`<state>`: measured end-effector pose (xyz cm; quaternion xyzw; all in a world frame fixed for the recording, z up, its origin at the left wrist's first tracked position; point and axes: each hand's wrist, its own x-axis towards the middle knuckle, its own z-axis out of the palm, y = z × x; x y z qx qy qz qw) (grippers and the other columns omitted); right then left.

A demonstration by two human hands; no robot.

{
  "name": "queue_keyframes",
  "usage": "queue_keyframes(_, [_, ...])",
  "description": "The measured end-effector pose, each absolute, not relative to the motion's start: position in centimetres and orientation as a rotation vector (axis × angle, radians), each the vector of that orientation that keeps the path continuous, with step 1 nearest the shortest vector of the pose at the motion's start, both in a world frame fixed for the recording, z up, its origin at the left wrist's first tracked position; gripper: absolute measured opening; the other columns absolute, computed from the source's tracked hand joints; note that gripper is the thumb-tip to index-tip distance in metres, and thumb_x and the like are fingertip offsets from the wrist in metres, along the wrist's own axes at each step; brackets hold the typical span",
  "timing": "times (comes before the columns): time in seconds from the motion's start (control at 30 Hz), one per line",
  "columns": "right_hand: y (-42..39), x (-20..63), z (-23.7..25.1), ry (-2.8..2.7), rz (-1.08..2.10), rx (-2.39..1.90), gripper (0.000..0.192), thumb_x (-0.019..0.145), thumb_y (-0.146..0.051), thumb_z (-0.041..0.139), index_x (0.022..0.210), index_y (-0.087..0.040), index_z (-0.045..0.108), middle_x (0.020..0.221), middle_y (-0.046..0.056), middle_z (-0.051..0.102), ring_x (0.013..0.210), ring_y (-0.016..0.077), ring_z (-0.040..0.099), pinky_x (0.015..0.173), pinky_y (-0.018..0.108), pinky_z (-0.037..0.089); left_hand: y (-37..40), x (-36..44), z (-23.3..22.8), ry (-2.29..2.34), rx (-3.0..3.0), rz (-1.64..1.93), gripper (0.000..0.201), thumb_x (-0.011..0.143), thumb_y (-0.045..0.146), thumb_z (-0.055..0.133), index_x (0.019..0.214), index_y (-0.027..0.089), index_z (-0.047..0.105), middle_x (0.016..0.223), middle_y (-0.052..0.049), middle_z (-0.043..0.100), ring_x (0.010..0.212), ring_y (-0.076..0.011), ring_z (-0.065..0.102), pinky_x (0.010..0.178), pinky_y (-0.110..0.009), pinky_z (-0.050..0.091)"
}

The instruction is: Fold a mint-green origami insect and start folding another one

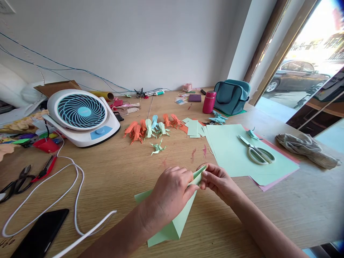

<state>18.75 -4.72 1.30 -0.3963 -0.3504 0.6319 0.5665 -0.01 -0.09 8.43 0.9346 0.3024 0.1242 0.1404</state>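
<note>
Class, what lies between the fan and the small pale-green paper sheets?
In the head view, folded orange, green and blue paper figures lie between the fan and those small sheets.

Holding bare forearms [252, 213] angled inward, with the bare left hand [172, 191] back upward, fingers [187, 176] curled, just beside the bare right hand [218, 179], closed in a thumb-and-finger pinch.

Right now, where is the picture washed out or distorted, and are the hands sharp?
Head view: glare bleaches the scene around the car, upper right; head view: the edges look stretched; head view: left hand, right hand and green paper look reasonably sharp.
</note>
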Motion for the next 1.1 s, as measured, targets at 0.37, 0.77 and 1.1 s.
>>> queue_keyframes(0.37, [-4.56, 18.89, 0.85, -0.766, 1.466, -0.923, 0.028, 0.077, -0.044, 0.079, 0.078, -0.018, 0.067, 0.060, -0.003, 0.063, 0.053, 0.0107, 0.061, 0.058, 0.023, 0.049, -0.59, -0.05, 8.43, 0.947, 2.717, 0.475, 0.022, 0.089, 0.022, 0.062, 0.071, 0.019, 0.051, 0.070, 0.002, 0.058, 0.067, -0.0152, 0.054, 0.062, -0.028, 0.033])
queue_keyframes(0.77, [-4.51, 18.96, 0.80, -0.714, 1.473, -0.890, 0.026, 0.075, -0.039, 0.082, 0.071, -0.017, 0.069, 0.056, -0.003, 0.064, 0.050, 0.0095, 0.062, 0.054, 0.020, 0.049, -0.86, -0.15, 8.63, 0.914, 2.737, 0.567, 0.022, 0.088, 0.019, 0.061, 0.070, 0.019, 0.050, 0.066, 0.004, 0.056, 0.063, -0.0136, 0.051, 0.060, -0.028, 0.031])
queue_keyframes(1.1, [-4.66, 18.96, 0.95, -0.706, 1.480, -0.869, 0.025, 0.078, -0.039, 0.079, 0.071, -0.017, 0.071, 0.057, -0.001, 0.066, 0.052, 0.0092, 0.064, 0.053, 0.018, 0.050, -1.07, -0.26, 8.77, 0.891, 2.738, 0.599, 0.023, 0.087, 0.017, 0.063, 0.069, 0.019, 0.049, 0.066, 0.004, 0.055, 0.064, -0.0135, 0.050, 0.061, -0.027, 0.032])
